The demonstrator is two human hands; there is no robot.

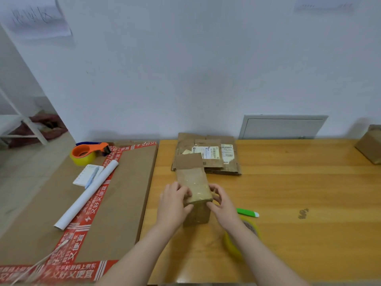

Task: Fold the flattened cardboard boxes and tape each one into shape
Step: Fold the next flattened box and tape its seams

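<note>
Your left hand (pixel 173 203) and right hand (pixel 223 205) clasp the small cardboard box (pixel 194 182), fingers (pixel 185 190) curled round its taped top — nearly done; flattened boxes (pixel 214 155) at twelve o'clock await folding.

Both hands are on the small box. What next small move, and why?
Probably rub the clear tape down over the near edge: the left hand and right hand grip the box there, and the shiny tape runs along its top to that edge.

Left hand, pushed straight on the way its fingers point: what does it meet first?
The small cardboard box, which the left hand grips at its near end. Beyond it, likely the stack of flattened boxes, though depth is unclear.
</note>
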